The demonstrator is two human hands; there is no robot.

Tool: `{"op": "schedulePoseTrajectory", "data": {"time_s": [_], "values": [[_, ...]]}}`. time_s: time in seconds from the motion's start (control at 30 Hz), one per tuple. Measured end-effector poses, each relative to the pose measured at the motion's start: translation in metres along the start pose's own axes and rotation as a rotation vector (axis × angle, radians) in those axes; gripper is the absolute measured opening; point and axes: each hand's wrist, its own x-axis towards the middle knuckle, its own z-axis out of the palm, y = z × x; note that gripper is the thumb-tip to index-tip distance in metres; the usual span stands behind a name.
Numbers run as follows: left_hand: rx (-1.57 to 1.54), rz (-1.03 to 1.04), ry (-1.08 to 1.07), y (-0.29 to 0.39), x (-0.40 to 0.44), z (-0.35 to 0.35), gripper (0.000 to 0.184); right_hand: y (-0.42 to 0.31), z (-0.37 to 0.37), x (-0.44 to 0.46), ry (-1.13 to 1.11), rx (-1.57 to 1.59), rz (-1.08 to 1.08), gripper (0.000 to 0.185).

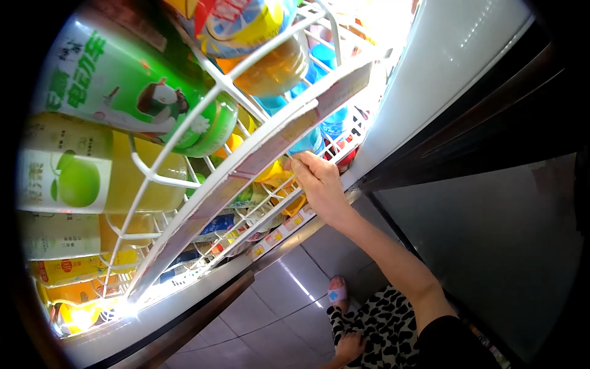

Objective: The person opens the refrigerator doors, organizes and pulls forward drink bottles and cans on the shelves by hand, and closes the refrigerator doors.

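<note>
So the whole view is pretty much taken up by a lit drinks cooler (pixel 452 55), with the upper wire shelf (pixel 246 174) slanted across it. Along that shelf's front edge a looped wire rail (pixel 228 81) is fitted, probably so the drinks can't be tipped out. A cow-print garment (pixel 387 326) is worn down below. Behind the rail, a green-labelled bottle (pixel 123 92) and an apple drink bottle (pixel 104 172) are stood with their bases towards the front edge, long axes running roughly left to right in this tilted view. The right hand (pixel 321 184) has been put in past the lower wire shelf's front edge (pixel 247 234), fingers curled by a yellow item (pixel 275 174); whether it's actually gripped can't be told. The left hand (pixel 351 346) is rested against the garment, maybe for balance, its grip unclear. The yellow item is mostly hidden behind wires, so its long axis and pointing direction can't be made out.
</note>
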Motion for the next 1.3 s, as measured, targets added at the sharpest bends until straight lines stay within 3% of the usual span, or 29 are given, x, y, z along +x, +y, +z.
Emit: {"op": "schedulePoseTrajectory", "data": {"time_s": [0.03, 0.1, 0.13, 0.2, 0.27, 0.47, 0.53, 0.77, 0.83, 0.9, 0.97, 1.0, 1.03, 1.1, 1.13, 1.2, 1.3], "values": [[0.001, 0.007, 0.015, 0.003, 0.005, -0.006, 0.027, -0.002, 0.000, 0.001, -0.005, -0.002, -0.016, 0.018], [0.055, -0.137, -0.309, 0.013, 0.012, -0.020, 0.030, -0.001, 0.002, 0.002, -0.071, 0.292, 0.200, 0.020], [0.058, -0.131, -0.286, 0.016, 0.010, -0.020, 0.030, -0.003, 0.005, 0.001, -0.081, 0.292, 0.179, 0.020], [-0.051, -0.164, -0.044, 0.011, 0.002, -0.002, 0.036, -0.005, 0.014, -0.002, -0.025, 0.363, 0.157, 0.021], [-0.041, -0.157, 0.016, -0.003, 0.006, 0.023, 0.039, -0.002, 0.016, -0.004, -0.033, 0.369, 0.072, 0.019], [0.011, -0.229, -0.024, 0.003, 0.010, 0.014, 0.038, -0.010, -0.034, -0.061, -0.243, 0.305, 0.247, 0.024], [0.004, -0.240, -0.001, 0.005, 0.015, 0.007, 0.037, -0.019, -0.053, -0.094, -0.253, 0.440, 0.358, 0.031], [-0.122, -0.229, 0.105, 0.005, 0.021, -0.006, 0.031, -0.049, -0.145, -0.207, -0.192, 0.226, 0.635, 0.015], [-0.252, -0.170, 0.173, 0.010, 0.029, -0.013, 0.030, -0.042, -0.174, -0.252, -0.130, 0.206, 0.452, 0.016], [-0.522, -0.072, 0.220, 0.034, 0.045, -0.041, 0.028, -0.045, -0.199, -0.294, -0.090, 0.140, 0.486, 0.016], [-0.727, -0.046, 0.140, 0.105, 0.049, -0.122, 0.030, -0.047, -0.220, -0.337, -0.021, 0.037, 0.552, 0.017], [-0.809, 0.219, 0.287, 0.136, 0.050, -0.151, 0.033, -0.046, -0.229, -0.355, 0.012, 0.002, 0.592, 0.018], [-0.830, 0.401, 0.275, 0.162, 0.050, -0.186, 0.038, -0.043, -0.239, -0.369, -0.018, -0.076, 0.598, 0.017], [-1.050, 0.528, 0.266, 0.216, 0.031, -0.243, 0.039, -0.057, -0.226, -0.367, 0.082, -0.033, 0.543, 0.016], [-1.048, 0.531, 0.266, 0.225, 0.033, -0.252, 0.039, -0.061, -0.222, -0.364, 0.181, 0.006, 0.482, 0.014], [-1.103, 0.679, 0.313, 0.240, 0.035, -0.265, 0.040, -0.055, -0.227, -0.362, 0.162, 0.024, 0.509, 0.013], [-1.013, 0.634, 0.387, 0.256, 0.032, -0.293, 0.037, -0.074, -0.219, -0.334, 0.100, -0.062, 0.418, 0.012]]}}
